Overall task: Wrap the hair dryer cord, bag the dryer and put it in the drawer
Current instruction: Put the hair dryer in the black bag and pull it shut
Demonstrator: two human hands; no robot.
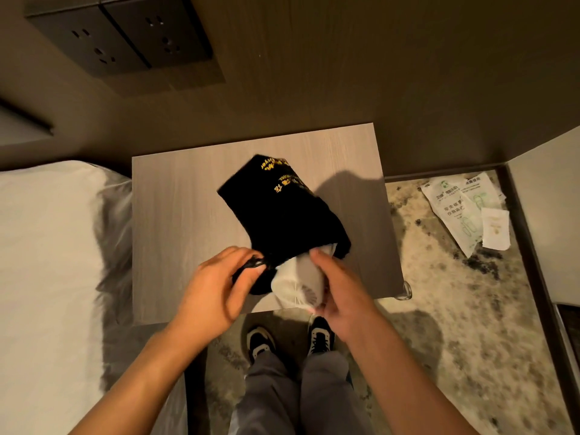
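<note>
A black cloth bag (279,211) with gold lettering lies tilted on the wooden nightstand (175,215). The white hair dryer (298,284) sticks out of the bag's mouth at the near end, most of it hidden inside. My left hand (216,290) pinches the bag's black rim and drawstring on the left side of the opening. My right hand (339,293) holds the exposed end of the dryer, thumb against the bag's edge. The cord is not visible. No drawer shows.
A white bed (47,262) lies to the left of the nightstand. White plastic wrappers (464,208) lie on the mottled carpet at the right. Dark wall sockets (119,36) sit on the wall above. My shoes (288,340) stand below the nightstand's front edge.
</note>
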